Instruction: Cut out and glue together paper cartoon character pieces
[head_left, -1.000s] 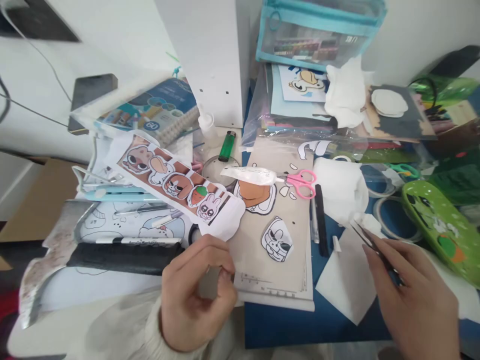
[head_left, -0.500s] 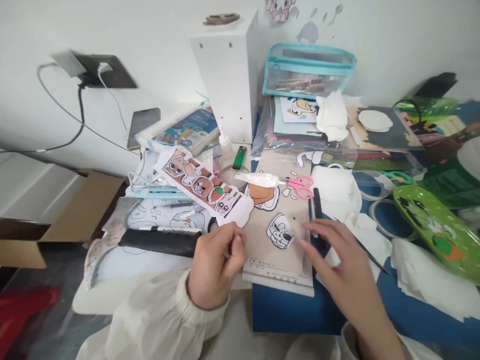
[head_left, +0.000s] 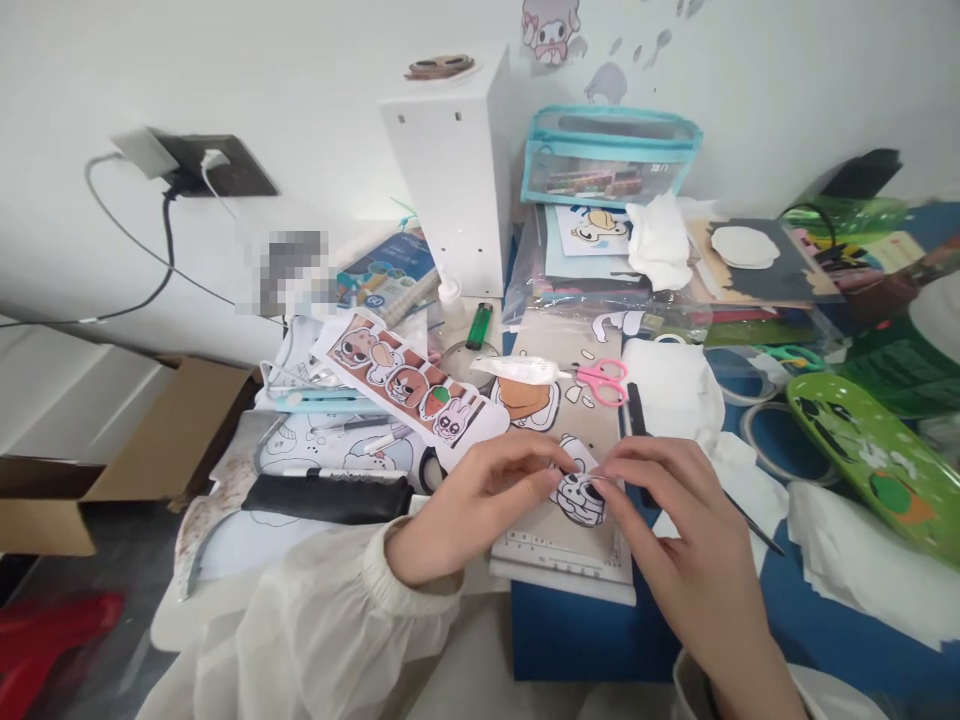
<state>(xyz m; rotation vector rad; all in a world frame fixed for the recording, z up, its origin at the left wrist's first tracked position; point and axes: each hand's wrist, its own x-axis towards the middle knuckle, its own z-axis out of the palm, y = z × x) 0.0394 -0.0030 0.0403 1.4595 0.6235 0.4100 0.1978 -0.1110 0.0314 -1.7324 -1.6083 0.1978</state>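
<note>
A small black-and-white cartoon cutout (head_left: 579, 497) sits on a beige mat (head_left: 559, 545) in front of me. My left hand (head_left: 480, 500) pinches its left edge with thumb and forefinger. My right hand (head_left: 675, 540) pinches its right edge, and its top edge curls up a little. A thin dark tool (head_left: 754, 530) sticks out from under my right hand. A strip of printed cartoon figures (head_left: 409, 385) lies on the pile just left of the mat, with no hand on it.
Pink scissors (head_left: 607, 380) and a white glue tube (head_left: 521, 370) lie at the mat's far end. A green lighter (head_left: 480, 325), white box (head_left: 457, 170) and teal pouch (head_left: 607, 160) stand behind. Black case (head_left: 326, 497) left; tape rolls (head_left: 780, 440), green tray (head_left: 870, 460), tissues right.
My left hand let go of the printed strip and moved right to the cutout. My right hand came in from the right and closed on the cutout's other edge.
</note>
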